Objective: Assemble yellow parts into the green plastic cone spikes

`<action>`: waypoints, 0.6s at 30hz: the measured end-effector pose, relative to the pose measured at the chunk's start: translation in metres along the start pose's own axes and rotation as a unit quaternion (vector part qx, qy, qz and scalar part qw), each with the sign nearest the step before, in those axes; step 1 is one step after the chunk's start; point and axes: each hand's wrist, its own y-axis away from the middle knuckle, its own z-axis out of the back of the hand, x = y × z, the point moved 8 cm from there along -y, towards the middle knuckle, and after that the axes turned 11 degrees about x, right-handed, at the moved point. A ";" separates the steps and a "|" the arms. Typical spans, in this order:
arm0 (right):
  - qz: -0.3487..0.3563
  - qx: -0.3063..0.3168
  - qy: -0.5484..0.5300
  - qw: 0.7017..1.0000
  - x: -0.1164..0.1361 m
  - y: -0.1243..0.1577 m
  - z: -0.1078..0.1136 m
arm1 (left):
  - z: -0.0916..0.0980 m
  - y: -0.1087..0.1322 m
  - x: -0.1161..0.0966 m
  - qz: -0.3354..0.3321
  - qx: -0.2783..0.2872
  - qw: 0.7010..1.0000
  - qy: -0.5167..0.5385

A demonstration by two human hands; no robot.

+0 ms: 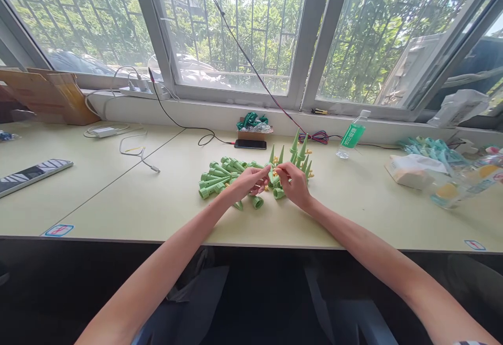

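Note:
Over the middle of the table, my left hand (253, 180) is closed on a green plastic watering spike (271, 176), mostly covered by the fingers. Close beside it, my right hand (293, 181) pinches at a small orange-yellow piece (276, 170) against that spike; the fingers hide most of the contact. Left of my hands lies a heap of green spikes (215, 178) with wide ribbed ends. More spikes (302, 151) stand point up behind my right hand, with small yellow valves sticking out of their sides. A loose spike end (258, 202) rests below my left hand.
Behind the heap are a black phone (250, 144) and a small box with green bundles (254, 125). A green-labelled bottle (352, 135) stands by the window ledge. Tissues (415, 170) and plastic bags (467, 185) lie right, a cable (137, 151) and tablet-like device (33, 174) left.

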 end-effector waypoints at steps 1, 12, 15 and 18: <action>0.001 0.001 0.000 1.000 0.000 0.000 0.000 | 0.000 0.000 -0.001 -0.005 0.005 1.000 0.000; -0.044 0.031 -0.004 0.999 -0.005 0.002 -0.003 | 0.004 0.008 -0.022 -0.106 -0.078 0.976 -0.170; -0.043 0.026 0.000 0.999 -0.003 0.003 -0.001 | 0.002 0.011 -0.030 -0.139 -0.104 0.962 -0.210; -0.043 0.022 0.002 0.999 0.000 0.002 0.000 | 0.004 0.012 -0.032 -0.162 -0.133 0.950 -0.233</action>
